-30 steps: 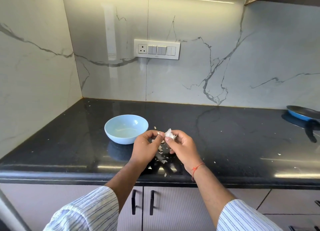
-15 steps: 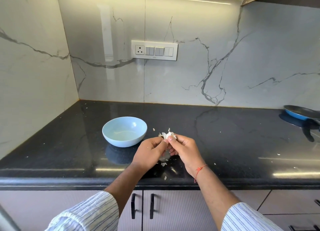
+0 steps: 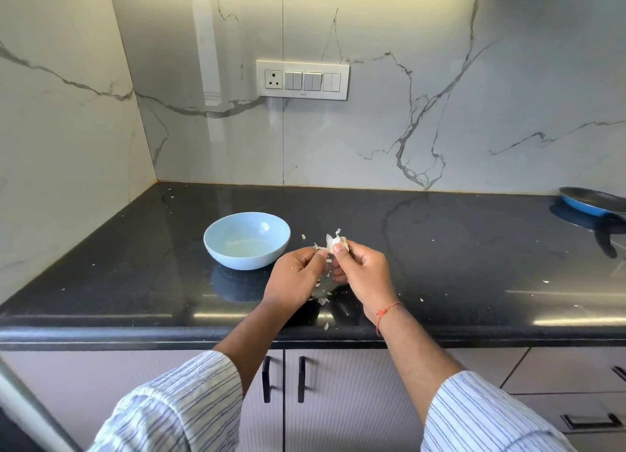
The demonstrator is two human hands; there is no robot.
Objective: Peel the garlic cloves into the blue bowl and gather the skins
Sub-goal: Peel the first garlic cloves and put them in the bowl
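we cannot tell whether the garlic [image 3: 336, 242] between our fingers is one clove or several; most of it sits behind the right hand [image 3: 364, 274] thumb and loose skin. the left hand [image 3: 295, 279] shows only its back, so its fingertips and what they pinch stay out of sight. the skins [image 3: 323, 299] on the counter [image 3: 135, 265] below are partly covered by both hands, too small to count. the bowl [image 3: 247, 241] holds a pale patch we cannot identify. the pan [image 3: 591, 202] runs off the right edge. our sleeves are cut off at the bottom edge.
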